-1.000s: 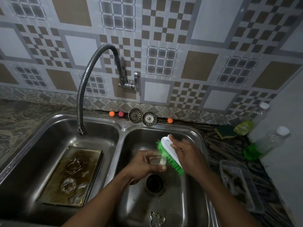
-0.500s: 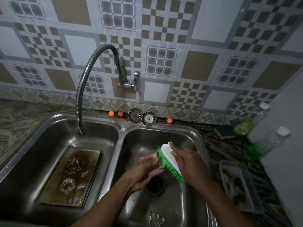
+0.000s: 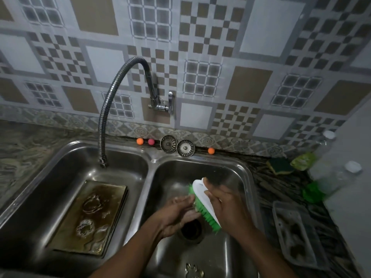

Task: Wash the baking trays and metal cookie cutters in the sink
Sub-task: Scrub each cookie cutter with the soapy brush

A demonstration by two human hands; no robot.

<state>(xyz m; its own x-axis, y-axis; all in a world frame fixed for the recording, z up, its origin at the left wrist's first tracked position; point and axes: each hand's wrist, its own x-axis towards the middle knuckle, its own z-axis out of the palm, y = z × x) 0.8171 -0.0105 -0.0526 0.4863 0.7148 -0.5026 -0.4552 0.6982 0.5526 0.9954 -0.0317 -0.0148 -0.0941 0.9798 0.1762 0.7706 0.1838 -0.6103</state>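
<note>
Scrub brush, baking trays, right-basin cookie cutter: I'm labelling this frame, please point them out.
Scrub brush [image 3: 198, 188]: head view, on its white back.
Baking trays [image 3: 68, 232]: head view, on a bare left patch of the top tray.
Right-basin cookie cutter [image 3: 193, 270]: head view, on its metal shape.

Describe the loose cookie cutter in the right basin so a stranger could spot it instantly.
In the double stainless steel sink, take the right basin. Below its round drain hole, by the picture's bottom edge, lies the small lobed metal cookie cutter. Unlike the cutters on the brown baking tray in the left basin, it lies alone on bare steel.
</note>
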